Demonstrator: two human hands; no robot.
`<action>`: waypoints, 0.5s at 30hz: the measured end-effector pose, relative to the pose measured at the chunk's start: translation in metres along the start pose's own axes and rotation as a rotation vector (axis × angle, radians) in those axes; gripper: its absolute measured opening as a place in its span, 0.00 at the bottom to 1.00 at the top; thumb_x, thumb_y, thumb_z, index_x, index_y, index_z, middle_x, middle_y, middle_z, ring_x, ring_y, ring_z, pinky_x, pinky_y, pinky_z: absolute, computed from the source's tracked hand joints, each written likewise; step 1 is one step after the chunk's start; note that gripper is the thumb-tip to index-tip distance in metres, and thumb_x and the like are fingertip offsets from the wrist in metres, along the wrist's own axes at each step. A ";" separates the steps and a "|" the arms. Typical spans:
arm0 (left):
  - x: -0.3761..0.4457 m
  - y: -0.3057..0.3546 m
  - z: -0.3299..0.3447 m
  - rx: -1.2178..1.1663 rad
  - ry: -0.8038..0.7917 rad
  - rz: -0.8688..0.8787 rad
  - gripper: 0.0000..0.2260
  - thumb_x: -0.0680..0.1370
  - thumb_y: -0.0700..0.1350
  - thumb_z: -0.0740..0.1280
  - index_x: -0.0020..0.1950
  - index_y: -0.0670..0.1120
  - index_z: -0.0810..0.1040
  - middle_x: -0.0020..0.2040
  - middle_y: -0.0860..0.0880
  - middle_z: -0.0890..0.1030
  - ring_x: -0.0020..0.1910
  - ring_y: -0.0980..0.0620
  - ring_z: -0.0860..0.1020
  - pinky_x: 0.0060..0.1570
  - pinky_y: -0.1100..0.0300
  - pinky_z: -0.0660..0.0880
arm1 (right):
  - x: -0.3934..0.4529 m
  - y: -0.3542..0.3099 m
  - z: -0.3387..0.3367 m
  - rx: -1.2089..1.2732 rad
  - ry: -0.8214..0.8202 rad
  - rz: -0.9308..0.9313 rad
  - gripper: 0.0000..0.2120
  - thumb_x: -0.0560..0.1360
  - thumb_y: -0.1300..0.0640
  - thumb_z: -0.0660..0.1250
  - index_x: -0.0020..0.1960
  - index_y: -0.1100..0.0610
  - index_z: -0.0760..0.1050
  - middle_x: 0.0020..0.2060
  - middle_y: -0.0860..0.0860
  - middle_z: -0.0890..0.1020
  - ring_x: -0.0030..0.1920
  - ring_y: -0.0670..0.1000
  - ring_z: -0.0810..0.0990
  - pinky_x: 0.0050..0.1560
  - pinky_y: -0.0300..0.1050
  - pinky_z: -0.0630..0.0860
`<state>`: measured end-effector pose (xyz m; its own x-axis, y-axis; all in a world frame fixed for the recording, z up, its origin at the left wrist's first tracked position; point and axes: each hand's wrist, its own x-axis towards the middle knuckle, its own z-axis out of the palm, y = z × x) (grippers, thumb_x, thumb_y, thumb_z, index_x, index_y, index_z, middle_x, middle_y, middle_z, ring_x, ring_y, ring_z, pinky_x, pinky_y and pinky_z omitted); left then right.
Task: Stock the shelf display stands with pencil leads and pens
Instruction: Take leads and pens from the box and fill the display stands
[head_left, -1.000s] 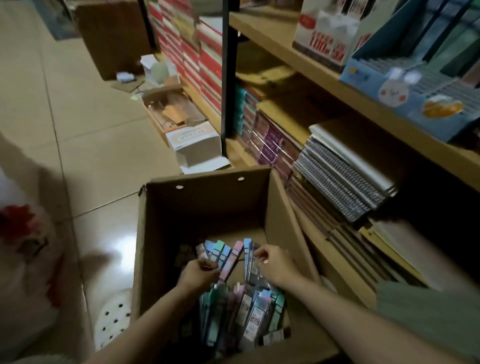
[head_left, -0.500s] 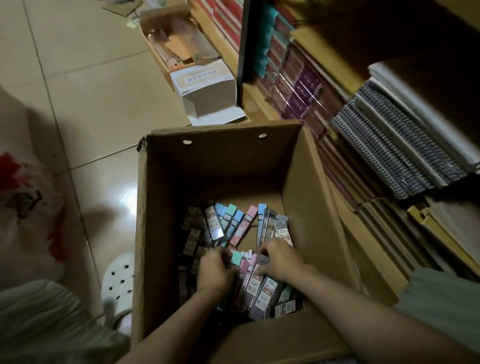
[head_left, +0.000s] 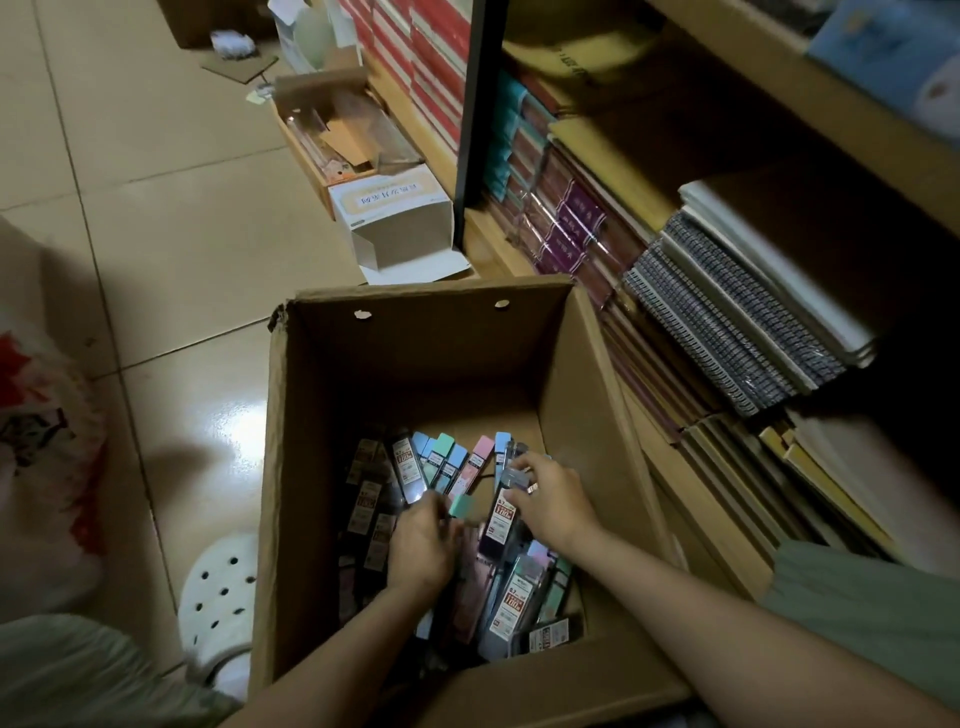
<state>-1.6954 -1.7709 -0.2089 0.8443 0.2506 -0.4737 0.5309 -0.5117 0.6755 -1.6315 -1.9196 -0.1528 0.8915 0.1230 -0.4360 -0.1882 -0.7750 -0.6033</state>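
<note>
- Both your hands are down inside the open cardboard box (head_left: 415, 374) on the tiled floor (head_left: 156, 208).
- The pencil lead cases (head_left: 457, 470) lie loose on the bottom of the box: pastel blue, green and pink ones toward the far side, darker ones to the left.
- Your left hand (head_left: 421, 545) curls its fingers among the cases near the middle of the pile; you cannot tell whether it actually grips one.
- Your right hand (head_left: 550, 499) pinches the top end of a dark case (head_left: 501, 519) with a red-and-white label.
- The wooden shelf (head_left: 727, 67) stands just right of the box, with spiral notebooks (head_left: 727, 312) stacked on it.
- A small white carton (head_left: 395, 218) lies on the floor beyond the box.
</note>
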 end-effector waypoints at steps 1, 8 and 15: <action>-0.001 0.007 -0.005 -0.054 -0.010 0.016 0.11 0.80 0.44 0.63 0.61 0.49 0.68 0.50 0.51 0.80 0.45 0.56 0.81 0.42 0.60 0.80 | -0.003 -0.007 -0.008 -0.001 0.028 -0.016 0.10 0.75 0.58 0.71 0.54 0.49 0.76 0.41 0.43 0.78 0.36 0.41 0.77 0.35 0.33 0.75; 0.018 0.128 -0.094 -0.199 -0.119 0.275 0.05 0.83 0.45 0.57 0.59 0.49 0.65 0.43 0.47 0.79 0.36 0.52 0.79 0.33 0.56 0.77 | -0.035 -0.093 -0.126 -0.084 0.253 -0.321 0.13 0.73 0.56 0.73 0.53 0.45 0.73 0.43 0.39 0.76 0.40 0.35 0.76 0.35 0.26 0.71; -0.005 0.265 -0.210 -0.219 -0.396 0.580 0.15 0.82 0.41 0.59 0.66 0.55 0.63 0.49 0.46 0.78 0.43 0.50 0.79 0.42 0.53 0.79 | -0.096 -0.183 -0.264 -0.212 0.510 -0.558 0.13 0.73 0.54 0.74 0.55 0.47 0.76 0.42 0.41 0.80 0.40 0.37 0.78 0.38 0.27 0.72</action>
<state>-1.5441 -1.7348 0.0914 0.9263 -0.3471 -0.1467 0.0444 -0.2861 0.9572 -1.5735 -1.9534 0.1760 0.9200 0.2687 0.2853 0.3799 -0.7904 -0.4806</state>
